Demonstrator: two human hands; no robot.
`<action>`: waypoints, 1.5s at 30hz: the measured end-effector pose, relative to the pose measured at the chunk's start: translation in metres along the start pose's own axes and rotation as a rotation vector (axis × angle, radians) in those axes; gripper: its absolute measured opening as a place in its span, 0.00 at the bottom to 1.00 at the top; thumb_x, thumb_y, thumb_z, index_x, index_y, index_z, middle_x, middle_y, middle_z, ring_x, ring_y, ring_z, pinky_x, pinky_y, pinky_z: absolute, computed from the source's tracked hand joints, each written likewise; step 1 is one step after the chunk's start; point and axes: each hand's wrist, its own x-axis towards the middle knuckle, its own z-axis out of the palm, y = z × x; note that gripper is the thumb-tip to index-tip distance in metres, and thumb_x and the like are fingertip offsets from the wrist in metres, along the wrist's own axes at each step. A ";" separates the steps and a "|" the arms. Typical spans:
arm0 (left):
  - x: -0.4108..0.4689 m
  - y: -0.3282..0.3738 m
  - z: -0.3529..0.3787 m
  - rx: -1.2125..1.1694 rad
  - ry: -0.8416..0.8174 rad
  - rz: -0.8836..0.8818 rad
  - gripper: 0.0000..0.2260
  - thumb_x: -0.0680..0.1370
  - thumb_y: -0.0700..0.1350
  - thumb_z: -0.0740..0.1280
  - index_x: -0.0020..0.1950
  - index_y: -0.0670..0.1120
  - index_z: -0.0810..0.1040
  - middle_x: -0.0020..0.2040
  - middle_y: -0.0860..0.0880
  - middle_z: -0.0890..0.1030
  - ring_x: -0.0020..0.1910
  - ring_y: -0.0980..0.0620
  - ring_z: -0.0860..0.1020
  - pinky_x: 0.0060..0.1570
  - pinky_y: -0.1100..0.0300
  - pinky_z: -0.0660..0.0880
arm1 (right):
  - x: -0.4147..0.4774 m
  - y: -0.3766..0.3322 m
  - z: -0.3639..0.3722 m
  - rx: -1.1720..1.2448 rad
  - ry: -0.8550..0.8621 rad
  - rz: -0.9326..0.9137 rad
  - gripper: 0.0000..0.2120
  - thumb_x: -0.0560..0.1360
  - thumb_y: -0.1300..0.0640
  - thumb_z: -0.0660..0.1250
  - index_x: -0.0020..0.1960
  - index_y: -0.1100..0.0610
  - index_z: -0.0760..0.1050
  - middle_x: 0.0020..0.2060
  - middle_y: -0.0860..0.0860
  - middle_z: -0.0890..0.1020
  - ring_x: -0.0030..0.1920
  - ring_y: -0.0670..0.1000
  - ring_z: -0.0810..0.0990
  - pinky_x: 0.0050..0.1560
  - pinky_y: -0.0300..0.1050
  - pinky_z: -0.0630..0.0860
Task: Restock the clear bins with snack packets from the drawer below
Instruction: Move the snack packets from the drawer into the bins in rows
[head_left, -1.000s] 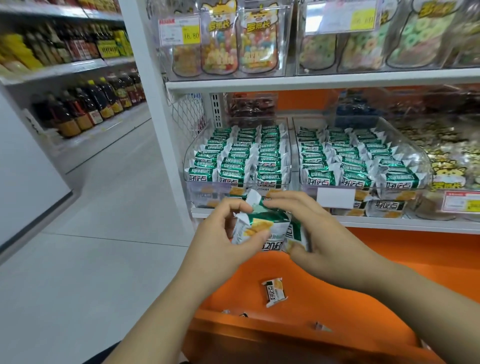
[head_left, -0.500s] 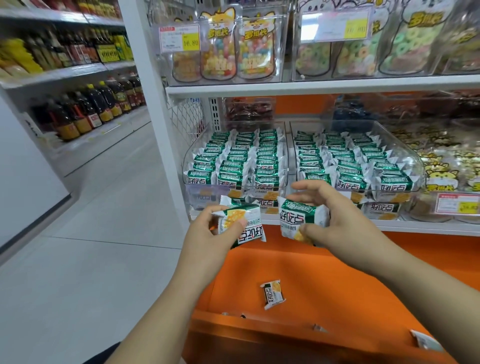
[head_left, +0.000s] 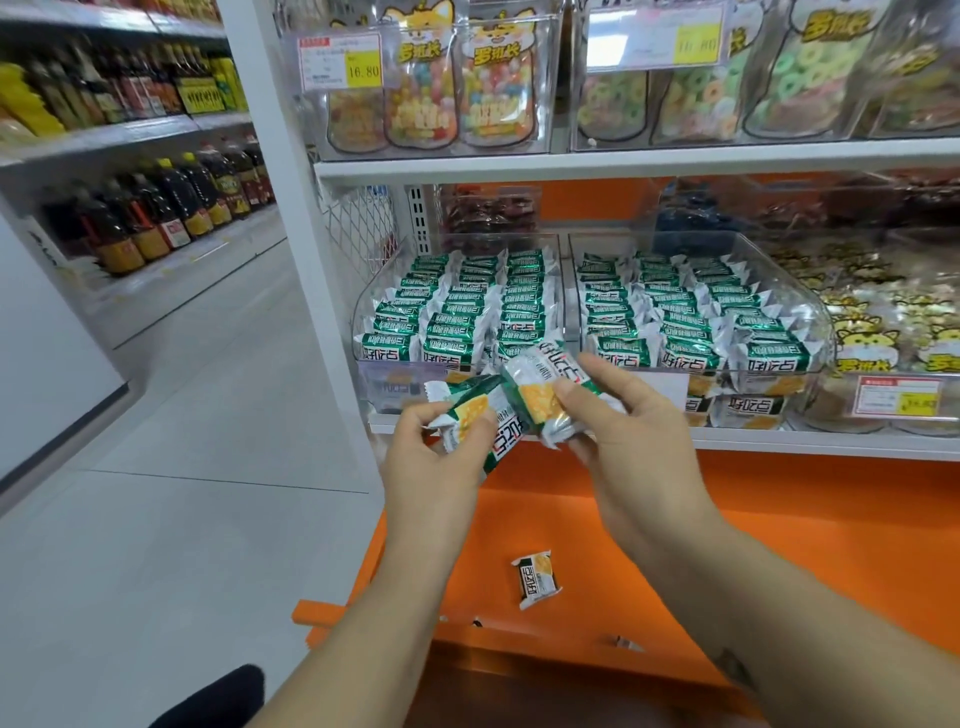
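- Just in front of the left clear bin, below its front wall, my left grip is clamped on the first packet. The thumb lies on the printed face and the fingers curl behind.
- My right grip, off that bin's right front corner, pinches the second packet, which is held tilted. The two packets overlap and appear to touch at their near ends.
- The left clear bin holds three rows of green-and-white packets standing on edge, packed close up to the front wall. The right clear bin, just beside it, looks equally full.
- The orange drawer, directly below the left clear bin, stands open. One loose packet lies flat on its floor. I cannot identify the small scraps nearer to me.
- Step in hand, in my judgement: both packets are out of the drawer and being squared up between the grips. Neither is in a bin yet.
- Next move calls for lifting one packet over the left clear bin's front wall and standing it on edge at the head of a row, label facing as its neighbours do. The other grip should hold its packet clear.
- Room at the front of the rows is scant, so a row may need pressing back first.
- Visible drawer stock is one packet, so I judge the task near its end.
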 end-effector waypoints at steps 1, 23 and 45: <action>0.000 0.001 0.002 -0.014 0.019 -0.006 0.09 0.74 0.47 0.72 0.48 0.54 0.74 0.37 0.54 0.81 0.27 0.62 0.77 0.28 0.64 0.73 | 0.000 0.005 0.003 0.040 -0.002 0.069 0.12 0.72 0.60 0.72 0.52 0.47 0.76 0.61 0.51 0.78 0.60 0.52 0.78 0.62 0.52 0.74; 0.010 0.023 -0.019 -0.379 -0.301 -0.056 0.17 0.68 0.46 0.72 0.55 0.45 0.76 0.44 0.49 0.84 0.40 0.54 0.82 0.39 0.62 0.78 | 0.007 -0.016 -0.004 0.145 -0.419 0.498 0.20 0.65 0.53 0.68 0.55 0.58 0.77 0.52 0.57 0.83 0.53 0.56 0.81 0.63 0.60 0.72; 0.012 0.014 -0.031 0.837 -0.134 0.836 0.21 0.69 0.35 0.73 0.57 0.55 0.79 0.54 0.56 0.76 0.46 0.55 0.71 0.34 0.64 0.68 | 0.020 -0.030 -0.020 0.099 -0.185 0.334 0.04 0.73 0.57 0.68 0.43 0.58 0.77 0.39 0.53 0.82 0.41 0.54 0.81 0.49 0.48 0.78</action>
